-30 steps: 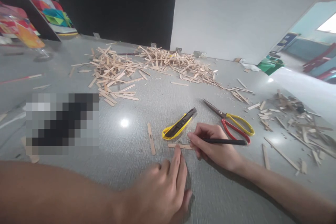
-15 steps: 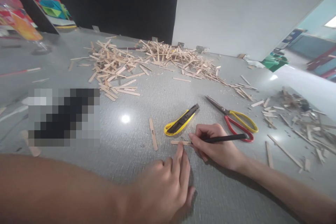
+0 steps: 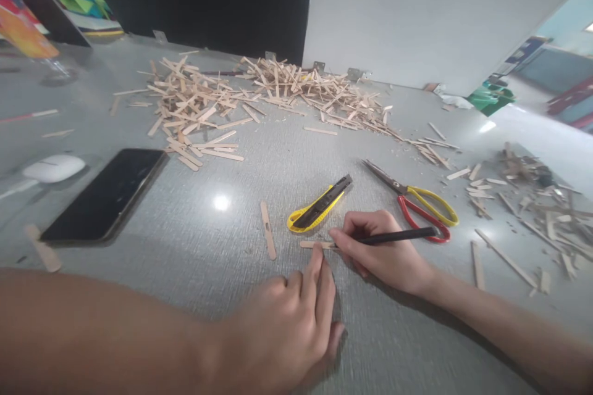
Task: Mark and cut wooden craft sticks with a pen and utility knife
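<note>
My right hand is closed round a black pen-like tool, its tip at a short wooden stick lying flat on the grey table. My left hand presses that stick down with a fingertip; its other fingers lie close together, and nothing is gripped in it. Left of this stick lies another wooden stick with a small notch or hole near its middle. Just beyond the hands is a yellow and black box cutter. Scissors with one red and one yellow handle lie beyond my right hand.
Heaps of wooden sticks spread along the back by a black and white panel. A phone and a white mouse lie at the left. Wood scraps cover the right side.
The view has shifted slightly, so the table items sit a little higher in the picture. Both hands keep their places at the stick, and the pen-like tool remains in my right hand.
</note>
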The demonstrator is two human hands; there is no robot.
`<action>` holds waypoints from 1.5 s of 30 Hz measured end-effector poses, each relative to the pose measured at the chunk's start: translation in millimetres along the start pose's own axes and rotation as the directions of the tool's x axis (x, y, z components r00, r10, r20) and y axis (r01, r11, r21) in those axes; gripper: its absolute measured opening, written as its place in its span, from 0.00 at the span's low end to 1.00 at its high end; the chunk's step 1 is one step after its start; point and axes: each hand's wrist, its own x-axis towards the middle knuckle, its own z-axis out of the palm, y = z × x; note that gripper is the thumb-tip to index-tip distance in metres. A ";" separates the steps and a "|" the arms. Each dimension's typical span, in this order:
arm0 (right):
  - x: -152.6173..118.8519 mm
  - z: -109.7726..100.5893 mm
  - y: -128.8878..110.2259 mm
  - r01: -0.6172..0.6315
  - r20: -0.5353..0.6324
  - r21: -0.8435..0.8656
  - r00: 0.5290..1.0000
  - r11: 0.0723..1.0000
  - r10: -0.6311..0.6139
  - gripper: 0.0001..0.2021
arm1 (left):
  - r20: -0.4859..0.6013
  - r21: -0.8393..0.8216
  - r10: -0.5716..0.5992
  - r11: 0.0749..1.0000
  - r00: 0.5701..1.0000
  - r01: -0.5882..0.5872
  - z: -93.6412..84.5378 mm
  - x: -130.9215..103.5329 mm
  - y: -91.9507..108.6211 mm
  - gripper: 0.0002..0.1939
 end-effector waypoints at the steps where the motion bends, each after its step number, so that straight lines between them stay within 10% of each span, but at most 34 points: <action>1: 0.2 0.4 0.3 -0.001 -0.002 0.004 1.000 1.000 0.001 0.22 | -0.005 -0.003 -0.005 1.000 1.000 0.005 0.2 0.0 0.3 0.28; 45: 1.6 -0.4 -4.2 0.011 0.001 -0.044 1.000 0.999 -0.011 0.22 | 0.027 0.006 0.019 1.000 0.999 -0.019 -0.9 -1.5 0.9 0.28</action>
